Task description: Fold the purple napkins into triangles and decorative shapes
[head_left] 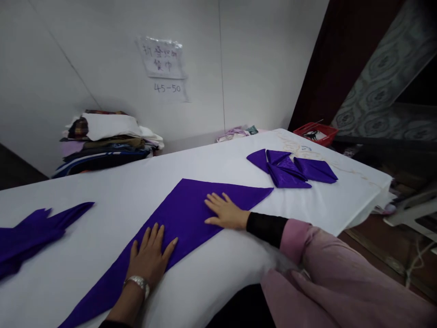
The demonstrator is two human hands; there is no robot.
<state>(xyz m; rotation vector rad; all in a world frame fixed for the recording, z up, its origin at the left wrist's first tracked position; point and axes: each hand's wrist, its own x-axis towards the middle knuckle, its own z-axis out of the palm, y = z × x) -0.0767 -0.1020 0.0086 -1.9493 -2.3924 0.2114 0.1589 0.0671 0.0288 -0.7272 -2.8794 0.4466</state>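
Observation:
A large purple cloth [184,205], folded into a long triangle, lies flat on the white table [136,182]. My left hand [150,257] rests palm down on its lower left part, fingers spread, with a silver watch at the wrist. My right hand [225,212] presses flat on the cloth's right part, fingers stretched out. Neither hand grips anything.
Several folded purple napkins [290,168] lie at the far right of the table. More purple cloths [30,232] sit at the left edge. A stack of folded fabrics [105,141] stands by the wall. A red basket [316,132] is at the back right.

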